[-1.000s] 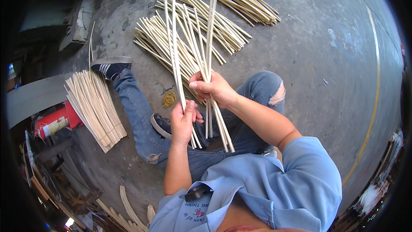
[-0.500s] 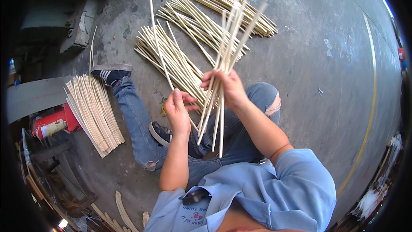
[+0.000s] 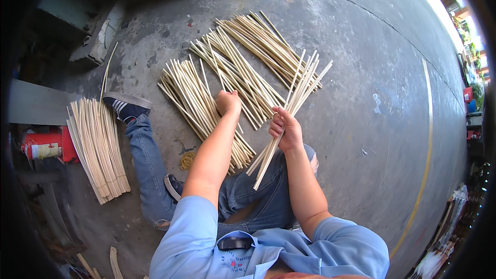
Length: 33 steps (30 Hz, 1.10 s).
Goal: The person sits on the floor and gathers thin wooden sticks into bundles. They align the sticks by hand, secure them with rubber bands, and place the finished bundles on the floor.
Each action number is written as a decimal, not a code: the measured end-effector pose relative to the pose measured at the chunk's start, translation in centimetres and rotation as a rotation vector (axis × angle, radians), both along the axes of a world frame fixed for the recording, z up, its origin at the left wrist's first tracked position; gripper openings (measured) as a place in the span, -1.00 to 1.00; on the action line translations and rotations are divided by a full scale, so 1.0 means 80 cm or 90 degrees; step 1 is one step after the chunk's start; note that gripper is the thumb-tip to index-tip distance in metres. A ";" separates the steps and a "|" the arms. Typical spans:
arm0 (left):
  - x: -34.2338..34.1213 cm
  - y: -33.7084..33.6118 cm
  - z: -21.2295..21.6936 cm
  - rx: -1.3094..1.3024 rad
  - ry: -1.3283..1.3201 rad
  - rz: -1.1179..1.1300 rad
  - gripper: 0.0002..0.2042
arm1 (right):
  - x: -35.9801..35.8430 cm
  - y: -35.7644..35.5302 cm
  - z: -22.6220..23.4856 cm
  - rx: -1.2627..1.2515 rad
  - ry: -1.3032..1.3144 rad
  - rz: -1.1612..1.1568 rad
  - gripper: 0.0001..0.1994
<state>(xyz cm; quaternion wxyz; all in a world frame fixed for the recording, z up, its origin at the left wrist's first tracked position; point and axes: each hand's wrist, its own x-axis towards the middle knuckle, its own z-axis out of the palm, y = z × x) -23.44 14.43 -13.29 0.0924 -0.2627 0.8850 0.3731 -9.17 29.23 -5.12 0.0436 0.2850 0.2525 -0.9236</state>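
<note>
Head view: right hand (image 3: 287, 130) wrapped round a fan of sticks (image 3: 300, 94), left hand (image 3: 228, 103) out beside it

The right hand's grip is closed firmly about the fan's middle; its upper ends splay across the lower end of the far pile (image 3: 264, 45), and its lower ends hang over the blue jeans (image 3: 276, 188). The left hand's grip is curled, back of the hand uppermost, above the gap between the near pile (image 3: 192, 101) and the middle pile (image 3: 242, 75). One loose stick (image 3: 215, 64) runs down to it (the hand hides its own fingers, so whether they have hold of that stick is impossible to say).

All three piles of pale sticks lie slantwise on the grey floor (image 3: 356, 124), side by side. Some yellow bands (image 3: 187, 160) sit in a small heap just left of the near pile's lower end. Well to the left, a bundle of thinner sticks (image 3: 101, 147) rests beside the striped shoe (image 3: 126, 107), bound near its lower end, with a red fire extinguisher (image 3: 46, 147) just beyond it
</note>
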 end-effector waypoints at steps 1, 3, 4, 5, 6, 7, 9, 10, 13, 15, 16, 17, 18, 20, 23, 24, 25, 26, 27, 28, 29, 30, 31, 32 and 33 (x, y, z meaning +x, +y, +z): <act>-0.002 -0.002 -0.001 -0.005 0.012 -0.002 -0.72 | -0.002 -0.004 0.000 -0.005 -0.014 -0.020 -0.77; -0.005 -0.005 -0.001 -0.018 0.034 -0.008 -0.77 | -0.007 -0.007 -0.001 0.003 -0.026 -0.029 -0.80; -0.003 -0.007 -0.002 -0.038 0.046 -0.020 -0.81 | -0.007 -0.008 -0.002 0.008 -0.030 -0.026 -0.80; -0.002 -0.008 -0.002 -0.041 0.034 -0.019 -0.80 | -0.007 -0.010 -0.002 0.012 -0.034 -0.024 -0.80; -0.003 -0.006 0.000 -0.035 0.029 -0.032 -0.79 | -0.005 -0.008 -0.001 0.017 -0.039 -0.017 -0.80; -0.002 -0.005 0.001 -0.030 0.025 -0.046 -0.78 | -0.005 -0.009 -0.002 0.015 -0.036 -0.013 -0.79; -0.004 -0.008 0.006 -0.015 0.006 -0.024 -0.77 | -0.006 -0.011 -0.001 0.012 -0.029 -0.002 -0.78; -0.006 -0.012 0.010 -0.008 -0.002 -0.011 -0.77 | -0.006 -0.012 0.000 0.005 -0.025 0.003 -0.78; -0.003 -0.023 0.028 0.062 0.029 0.010 -0.76 | -0.007 -0.012 0.001 -0.005 -0.026 -0.012 -0.79; -0.001 -0.065 0.047 0.146 0.072 0.071 -0.80 | -0.012 -0.032 0.010 -0.033 -0.015 0.018 -0.80; 0.010 -0.060 0.056 0.243 0.078 0.053 -0.83 | -0.011 -0.022 0.007 -0.021 -0.024 0.011 -0.80; 0.027 -0.062 0.065 0.336 0.083 0.039 -0.85 | -0.010 -0.015 0.003 -0.001 -0.020 0.035 -0.81; 0.044 -0.077 0.074 0.389 0.076 0.051 -0.89 | -0.014 -0.019 0.003 0.004 -0.008 0.070 -0.81; 0.079 -0.095 0.094 0.434 0.053 0.055 -0.91 | -0.029 -0.030 0.002 0.065 -0.010 0.156 -0.83; 0.134 -0.145 0.090 0.418 0.069 0.091 -0.91 | -0.077 -0.104 0.010 0.261 -0.077 0.344 -0.82; 0.146 -0.153 0.087 0.407 0.059 0.129 -0.90 | -0.094 -0.123 0.006 0.335 -0.075 0.403 -0.82; 0.147 -0.141 0.085 0.403 0.038 0.113 -0.90 | -0.115 -0.121 -0.007 0.433 -0.079 0.440 -0.82; 0.133 -0.106 0.090 0.428 0.054 0.074 -0.88 | -0.147 -0.093 -0.020 0.644 -0.112 0.437 -0.78; 0.134 -0.110 0.081 0.403 0.066 0.076 -0.85 | -0.164 -0.104 -0.019 0.901 -0.091 0.538 -0.70; 0.149 -0.187 0.061 0.134 0.145 0.082 -0.72 | -0.159 -0.188 0.008 0.893 -0.019 0.576 -0.67; 0.160 -0.162 0.050 0.034 0.126 0.105 -0.57 | -0.151 -0.181 -0.019 0.968 -0.065 0.591 -0.64; 0.166 -0.167 0.044 0.111 0.055 0.121 -0.47 | -0.142 -0.186 -0.024 0.974 -0.046 0.609 -0.59; 0.168 -0.170 0.040 0.191 -0.014 0.133 -0.37 | -0.141 -0.191 -0.027 0.961 -0.051 0.622 -0.58; 0.164 -0.169 0.036 0.192 -0.008 0.147 -0.37 | -0.142 -0.196 -0.027 0.948 -0.057 0.632 -0.58; 0.161 -0.162 0.033 0.196 0.001 0.158 -0.37 | -0.141 -0.195 -0.029 0.940 -0.063 0.637 -0.57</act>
